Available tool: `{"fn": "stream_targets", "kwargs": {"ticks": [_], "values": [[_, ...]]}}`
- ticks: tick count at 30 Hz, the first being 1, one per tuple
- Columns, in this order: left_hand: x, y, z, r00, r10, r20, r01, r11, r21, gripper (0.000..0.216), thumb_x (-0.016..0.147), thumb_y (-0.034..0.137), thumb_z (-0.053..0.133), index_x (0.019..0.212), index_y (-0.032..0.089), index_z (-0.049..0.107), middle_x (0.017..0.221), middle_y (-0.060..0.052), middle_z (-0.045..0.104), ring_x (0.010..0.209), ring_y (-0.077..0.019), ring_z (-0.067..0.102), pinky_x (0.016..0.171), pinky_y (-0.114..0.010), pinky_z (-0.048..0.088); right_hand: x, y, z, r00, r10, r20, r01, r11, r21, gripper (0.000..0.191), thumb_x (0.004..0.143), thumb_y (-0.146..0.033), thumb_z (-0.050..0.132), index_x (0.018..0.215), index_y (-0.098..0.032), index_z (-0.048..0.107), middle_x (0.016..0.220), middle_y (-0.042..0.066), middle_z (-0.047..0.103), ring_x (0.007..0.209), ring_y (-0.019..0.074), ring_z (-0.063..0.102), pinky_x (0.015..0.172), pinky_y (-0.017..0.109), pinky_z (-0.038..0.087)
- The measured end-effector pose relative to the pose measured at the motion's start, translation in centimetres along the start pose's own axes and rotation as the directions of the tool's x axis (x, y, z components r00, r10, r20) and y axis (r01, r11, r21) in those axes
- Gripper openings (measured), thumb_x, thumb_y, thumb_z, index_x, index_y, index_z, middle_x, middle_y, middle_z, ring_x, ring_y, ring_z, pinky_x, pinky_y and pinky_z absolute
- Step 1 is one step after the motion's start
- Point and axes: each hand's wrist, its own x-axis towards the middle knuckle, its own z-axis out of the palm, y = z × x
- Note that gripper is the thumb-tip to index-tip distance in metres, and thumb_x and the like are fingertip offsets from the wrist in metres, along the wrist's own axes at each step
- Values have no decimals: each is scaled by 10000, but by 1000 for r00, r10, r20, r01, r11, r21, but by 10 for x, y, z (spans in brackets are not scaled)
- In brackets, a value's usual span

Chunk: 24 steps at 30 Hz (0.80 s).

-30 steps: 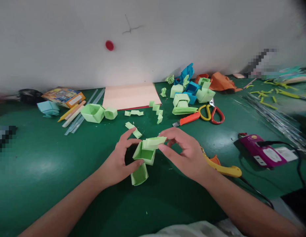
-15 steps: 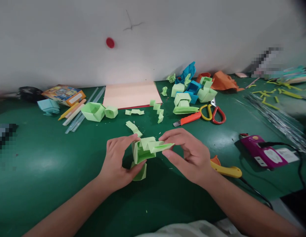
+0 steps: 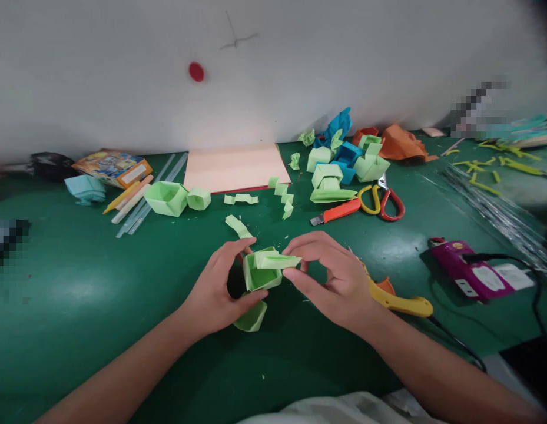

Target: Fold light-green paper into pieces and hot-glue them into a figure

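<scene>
My left hand (image 3: 214, 288) grips a small light green paper box (image 3: 263, 280) by its left side, thumb in front and fingers behind. The box's hollow faces up and toward me. Between the thumb and fingertips of my right hand (image 3: 328, 274) is the right end of a folded green paper strip (image 3: 277, 260), which lies over the box's far edge. Whether the strip is fixed to the box I cannot tell. Another green paper piece (image 3: 252, 318) shows below my left thumb; I cannot make out whether it joins the box.
Beyond my hands lie zigzag paper strips (image 3: 240, 199), an orange cutter (image 3: 339, 212) and scissors (image 3: 390, 203). Green paper boxes (image 3: 166, 199) stand left of a pink sheet (image 3: 235, 168). Right of my arm are a yellow glue gun (image 3: 403, 304) with a cord and a purple power box (image 3: 470, 271).
The paper box has shifted slightly right and tipped so more of its inside shows. My right hand has moved a little left, bringing the folded strip flatter across the box's far edge.
</scene>
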Motion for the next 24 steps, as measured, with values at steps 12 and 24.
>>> {"fn": "stream_targets", "kwargs": {"ticks": [12, 24], "values": [[-2, -1, -8, 977, 205, -64, -214, 954, -208, 437, 869, 207, 662, 1261, 246, 471, 1284, -119, 531, 1214, -296, 536, 1027, -486, 469, 0, -1, 0, 1000, -4, 12, 4, 1000, 15, 37, 903, -177, 690, 927, -197, 671, 958, 74, 727, 892, 180, 671, 643, 255, 554], [3, 3, -8, 992, 130, 5, -129, 987, -93, 491, 859, 199, 663, 1316, 261, 496, 1184, -100, 619, 1037, -256, 618, 879, -419, 553, -1, 4, 3, 985, 139, 101, -131, 988, -85, 106, 904, -233, 666, 828, -232, 592, 924, 33, 723, 773, 168, 633, 655, 288, 528]]}}
